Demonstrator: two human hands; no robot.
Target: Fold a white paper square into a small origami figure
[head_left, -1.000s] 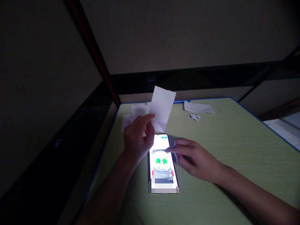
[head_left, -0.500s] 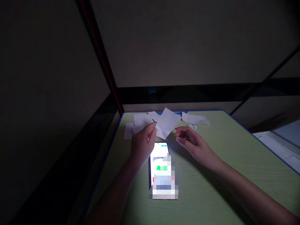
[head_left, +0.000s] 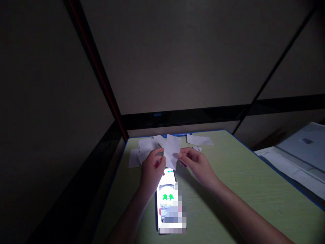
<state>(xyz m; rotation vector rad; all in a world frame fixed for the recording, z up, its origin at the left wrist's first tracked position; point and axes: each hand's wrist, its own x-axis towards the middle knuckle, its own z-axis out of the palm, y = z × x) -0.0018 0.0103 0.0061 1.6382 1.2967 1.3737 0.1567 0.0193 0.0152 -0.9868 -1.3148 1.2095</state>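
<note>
Both my hands hold one white paper sheet [head_left: 172, 149] upright above the pale green table [head_left: 228, 183]. My left hand [head_left: 151, 171] pinches its left edge, my right hand [head_left: 195, 162] pinches its right edge. Just below the sheet a lit phone [head_left: 167, 200] lies flat on the table between my forearms, its screen showing green shapes. The room is dark and the phone gives most of the light.
More white paper pieces [head_left: 144, 149] lie at the table's far left, a strip [head_left: 199, 139] and a small scrap [head_left: 196, 148] at the far edge. A dark metal frame with a red post [head_left: 101, 84] rises behind. Pale bedding [head_left: 297, 156] lies right of the table.
My right hand left the phone, moved up to the sheet and took hold of its right edge. The sheet turned more upright. The view tilted upward.
</note>
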